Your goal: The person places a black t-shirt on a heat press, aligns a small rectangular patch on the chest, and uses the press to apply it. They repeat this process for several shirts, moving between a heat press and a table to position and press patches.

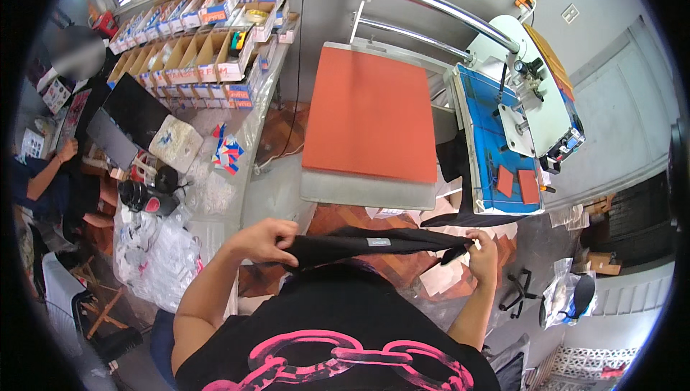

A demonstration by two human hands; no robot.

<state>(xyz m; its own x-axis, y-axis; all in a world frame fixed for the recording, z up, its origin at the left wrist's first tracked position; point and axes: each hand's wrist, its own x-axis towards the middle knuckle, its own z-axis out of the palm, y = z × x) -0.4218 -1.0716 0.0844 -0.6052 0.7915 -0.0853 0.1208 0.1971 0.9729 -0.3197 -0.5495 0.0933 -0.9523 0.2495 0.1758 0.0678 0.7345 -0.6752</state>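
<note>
A black T-shirt (338, 248) is stretched sideways in front of my body, bunched into a narrow band with a small grey label (379, 242) near its middle. My left hand (264, 241) is closed on one end of it, thumb and fingers pinching the cloth. At the other end my right hand (483, 253) also pinches the fabric. The shirt is held just short of the orange-red pad (370, 118) on a heat press's flat bed, apart from it. Most of the shirt's shape is hidden in the folds.
Right of the pad stands the press's white head (546, 96), above a blue-covered platen (471, 132) bearing two red pieces (527, 186). Partitioned cardboard boxes (187, 60) fill the left table, near clear plastic bags (154, 247). Another person's hand (67, 149) shows far left. Papers (440, 278) litter the floor.
</note>
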